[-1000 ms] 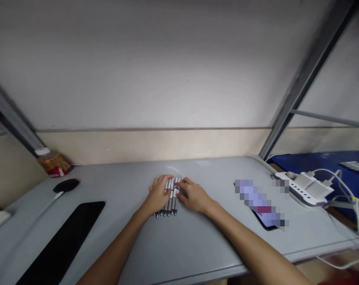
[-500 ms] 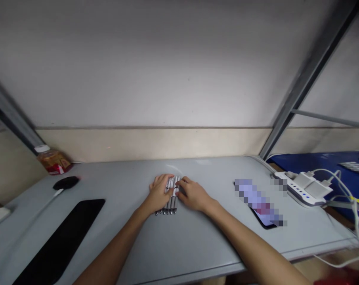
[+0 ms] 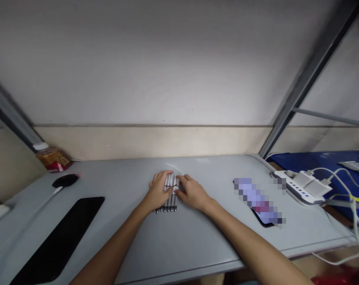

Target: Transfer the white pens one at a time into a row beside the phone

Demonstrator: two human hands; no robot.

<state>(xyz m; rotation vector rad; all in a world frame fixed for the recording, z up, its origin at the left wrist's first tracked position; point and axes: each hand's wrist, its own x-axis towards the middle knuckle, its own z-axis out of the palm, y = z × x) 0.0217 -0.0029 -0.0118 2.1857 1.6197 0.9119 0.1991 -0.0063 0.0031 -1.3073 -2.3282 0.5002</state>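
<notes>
Several grey-and-white pens (image 3: 171, 202) lie side by side in a row on the grey table, their dark tips toward me. My left hand (image 3: 159, 192) curves over the left part of the row, its thumb on the pens, hiding some of them. From the right side, my right hand (image 3: 192, 193) presses against the row with bent thumb and fingers, close to the left thumb. Between them the row is gripped, and its clear upper ends show between the fingers.
A black mat (image 3: 62, 237) lies at left, near a black mouse-like object (image 3: 65, 181) with a white cable. A bottle (image 3: 52, 158) leans at the back left. On the right are a phone (image 3: 258, 202) and a power strip (image 3: 298, 188) with cables; more pens (image 3: 354, 168) lie on a blue surface (image 3: 304, 160).
The hands stay around the pens with only a slight shift of the fingers; more of the pens' upper ends shows between them. The whole view has moved slightly.
</notes>
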